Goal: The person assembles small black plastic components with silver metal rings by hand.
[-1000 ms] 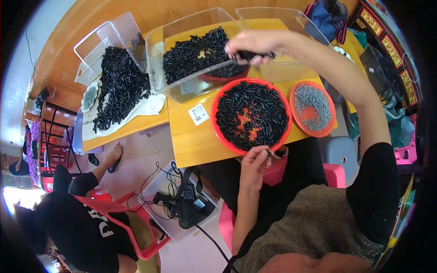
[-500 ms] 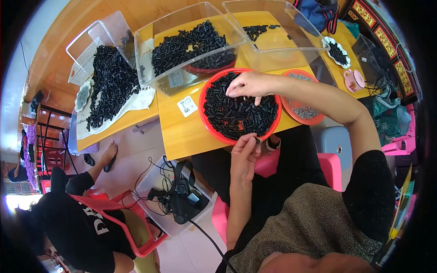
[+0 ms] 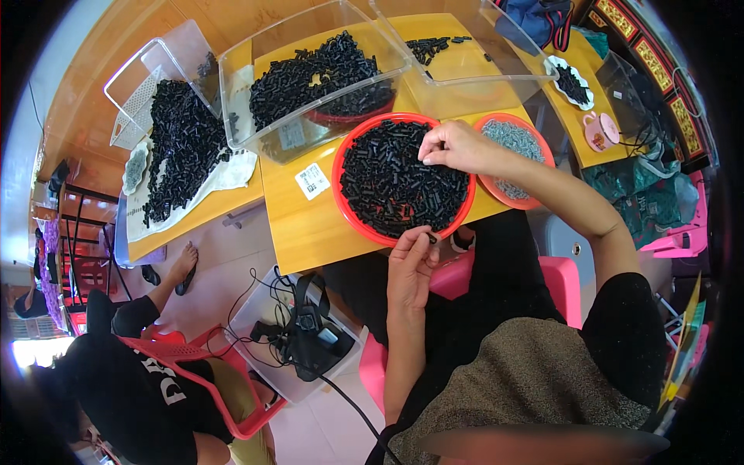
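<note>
A round red basin (image 3: 339, 186) full of short black plastic tubes (image 3: 395, 174) stands on the yellow table in front of me. At its near rim my left hand (image 3: 411, 267) pinches a small black plastic tube (image 3: 432, 239) between thumb and fingertips. Above the basin's right side is my right hand (image 3: 459, 149), its thumb and fingers drawn together. Anything in that pinch is too small to make out. Partly beneath my right forearm, an orange-red bowl (image 3: 549, 155) holds small silvery metal pieces (image 3: 515, 143), perhaps screws.
Behind the basin stand clear plastic bins (image 3: 314, 101), one with more black tubes around it. Another heap of tubes (image 3: 182, 147) lies on white cloth at left. A pink mug (image 3: 601, 133) stands at right. A person (image 3: 139, 387) sits at lower left, near a box of cables (image 3: 310, 333).
My right hand has shifted right across the basin, toward the bowl of metal pieces, and its fingers have drawn together. My left hand stays near the rim with the small black plastic tube.
</note>
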### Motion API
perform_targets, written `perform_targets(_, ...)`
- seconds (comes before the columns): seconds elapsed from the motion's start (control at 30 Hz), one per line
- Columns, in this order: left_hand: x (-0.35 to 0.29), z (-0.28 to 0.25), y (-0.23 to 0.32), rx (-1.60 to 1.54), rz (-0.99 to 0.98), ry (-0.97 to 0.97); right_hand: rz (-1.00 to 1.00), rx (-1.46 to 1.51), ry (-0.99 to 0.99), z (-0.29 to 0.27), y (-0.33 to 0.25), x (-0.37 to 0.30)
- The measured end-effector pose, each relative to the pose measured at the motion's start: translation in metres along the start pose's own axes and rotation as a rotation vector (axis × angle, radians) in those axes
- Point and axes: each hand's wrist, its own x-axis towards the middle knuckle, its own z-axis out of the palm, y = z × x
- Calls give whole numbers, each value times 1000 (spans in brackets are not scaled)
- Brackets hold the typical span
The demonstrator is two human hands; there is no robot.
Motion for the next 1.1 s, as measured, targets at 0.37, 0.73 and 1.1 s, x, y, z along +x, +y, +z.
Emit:
perform_targets(0.37, 0, -1, -2, -18, 16, -7, 113, -445, 43, 38, -23, 1)
perform_targets(0.73, -3, 7, 0, -38, 38, 64, -85, 71, 48, 28, -39, -32)
perform_targets(1.1, -5, 7, -2, -54, -19, 49, -235, 221, 33, 33, -56, -79)
